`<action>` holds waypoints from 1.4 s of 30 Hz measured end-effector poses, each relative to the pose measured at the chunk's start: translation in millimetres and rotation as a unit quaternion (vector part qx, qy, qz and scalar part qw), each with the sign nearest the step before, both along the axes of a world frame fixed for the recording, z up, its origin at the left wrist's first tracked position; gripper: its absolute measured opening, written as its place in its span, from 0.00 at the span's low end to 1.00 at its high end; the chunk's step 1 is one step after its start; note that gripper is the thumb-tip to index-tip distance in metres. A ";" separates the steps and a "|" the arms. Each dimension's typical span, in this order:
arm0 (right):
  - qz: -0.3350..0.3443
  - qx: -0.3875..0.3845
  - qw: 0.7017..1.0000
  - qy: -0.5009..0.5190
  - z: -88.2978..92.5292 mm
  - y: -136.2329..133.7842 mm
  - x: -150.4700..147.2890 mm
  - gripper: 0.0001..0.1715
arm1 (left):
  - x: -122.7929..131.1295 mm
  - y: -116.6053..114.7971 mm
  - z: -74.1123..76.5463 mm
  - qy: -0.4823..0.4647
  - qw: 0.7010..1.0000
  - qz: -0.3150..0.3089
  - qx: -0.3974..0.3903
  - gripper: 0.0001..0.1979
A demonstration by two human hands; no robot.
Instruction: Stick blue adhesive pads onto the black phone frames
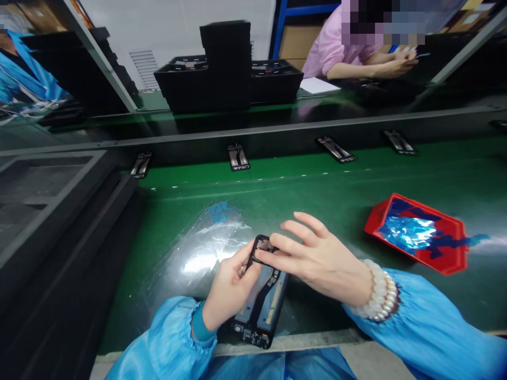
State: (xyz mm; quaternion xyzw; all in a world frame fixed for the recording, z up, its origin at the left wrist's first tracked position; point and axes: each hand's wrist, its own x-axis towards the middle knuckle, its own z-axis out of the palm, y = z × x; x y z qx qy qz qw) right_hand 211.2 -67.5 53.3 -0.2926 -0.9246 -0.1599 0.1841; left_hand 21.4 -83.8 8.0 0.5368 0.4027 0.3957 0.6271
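Observation:
An opened phone assembly [264,295], with a black frame, a dark ribbon cable and bare circuitry, is tilted over the near edge of the bench. My left hand [232,285] grips its upper left side, thumb on the inner face. Over the top end lies my right hand [317,258], its fingers stretched and spread. The index fingertip touches the parts at that end; the right thumb is hidden. A clear plastic sheet [174,269] lies under and left of the phone, with small blue film pieces [217,212] at its far end.
A red bin [455,258] of blue film stands on the right. Several phone assemblies [238,157] line the green bench's far side. Black trays [79,195] are stacked at left. Beyond the divider are black boxes [225,68] and a person in pink [328,45].

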 end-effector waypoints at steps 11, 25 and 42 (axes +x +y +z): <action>-0.012 -0.061 0.992 0.109 -9.4 -7.6 -11.4 0.14 | 4.0 1.0 2.1 0.005 0.997 0.071 -0.021 0.20; -0.110 -0.089 0.976 0.165 -22.0 -16.6 -31.4 0.10 | 0.3 -10.3 -6.8 0.180 0.969 0.121 0.114 0.22; -0.113 -0.106 0.966 0.207 -23.1 -17.0 -32.2 0.11 | -1.3 -11.7 -5.5 0.188 0.968 0.120 0.120 0.22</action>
